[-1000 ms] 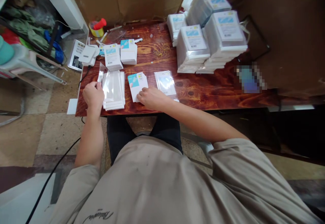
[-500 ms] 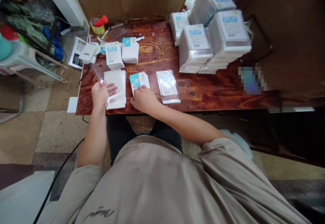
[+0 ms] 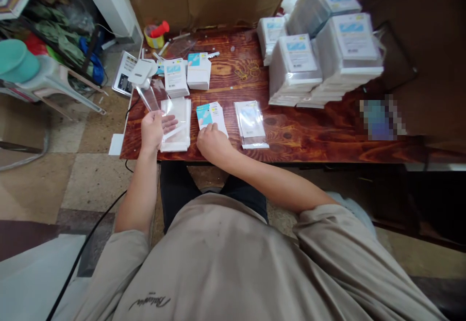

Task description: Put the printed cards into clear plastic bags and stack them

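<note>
Left hand (image 3: pixel 153 130) pinches a limp, glossy clear sleeve (image 3: pixel 148 98), raised aslant by the flat sleeve pile (image 3: pixel 177 141); a second ago that hand sat lower at the pile's left edge. Right hand (image 3: pixel 214 145) rests bent fingers on blue-and-white cards (image 3: pixel 208 116); whether it grips one, I cannot tell. Beside them, a shiny filled sleeve (image 3: pixel 251 121) lies on the grained wooden table (image 3: pixel 291 141).

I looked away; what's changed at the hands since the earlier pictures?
The left hand has moved right, fingers now spread over the sleeve stack, a clear sleeve at its thumb. The right hand has shifted left across the card stack, uncovering more of the packed sleeve; both grips are unclear. The packed piles stayed put.
</note>
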Available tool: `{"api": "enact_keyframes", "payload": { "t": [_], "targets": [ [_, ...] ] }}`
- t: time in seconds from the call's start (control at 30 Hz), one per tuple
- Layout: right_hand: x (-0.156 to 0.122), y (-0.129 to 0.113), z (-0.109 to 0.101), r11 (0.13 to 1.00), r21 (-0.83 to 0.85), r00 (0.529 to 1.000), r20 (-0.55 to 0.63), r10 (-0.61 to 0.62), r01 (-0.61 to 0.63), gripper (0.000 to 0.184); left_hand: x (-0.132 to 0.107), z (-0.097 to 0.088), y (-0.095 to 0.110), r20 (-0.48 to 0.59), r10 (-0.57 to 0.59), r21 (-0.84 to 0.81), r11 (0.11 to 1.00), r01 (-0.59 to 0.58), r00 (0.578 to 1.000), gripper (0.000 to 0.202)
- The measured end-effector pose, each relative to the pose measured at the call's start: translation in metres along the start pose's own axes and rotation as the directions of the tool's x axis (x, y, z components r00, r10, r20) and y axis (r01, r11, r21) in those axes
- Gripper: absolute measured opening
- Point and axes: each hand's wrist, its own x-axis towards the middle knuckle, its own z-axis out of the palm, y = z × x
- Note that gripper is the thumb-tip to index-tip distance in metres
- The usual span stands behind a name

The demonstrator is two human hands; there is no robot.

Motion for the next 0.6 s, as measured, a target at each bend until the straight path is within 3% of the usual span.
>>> {"api": "enact_keyframes", "payload": {
  "t": [0.1, 0.17, 0.37, 0.6],
  "targets": [
    [-0.007, 0.005, 0.011, 0.999, -0.036, 0.994, -0.106, -0.017, 0.013, 0.047, -0.006, 0.002, 0.004, -0.01, 0.031, -0.009, 0.999, -0.031, 0.999, 0.02],
    [-0.011, 0.015, 0.013, 0.995, -0.06, 0.99, -0.11, -0.085, 0.079, 0.041, -0.008, 0.004, 0.003, -0.011, 0.033, 0.001, 0.999, -0.033, 0.999, 0.026],
    [-0.007, 0.05, -0.004, 0.96, -0.039, 0.955, 0.124, -0.269, 0.276, 0.024, -0.014, 0.008, 0.0, -0.011, -0.045, 0.042, 0.998, 0.046, 0.999, 0.033],
    [0.001, 0.053, 0.004, 0.888, -0.18, 0.906, 0.116, -0.408, 0.423, 0.019, -0.012, 0.006, 0.001, 0.111, -0.098, -0.097, 0.989, 0.109, 0.989, 0.025]
  ]
}}
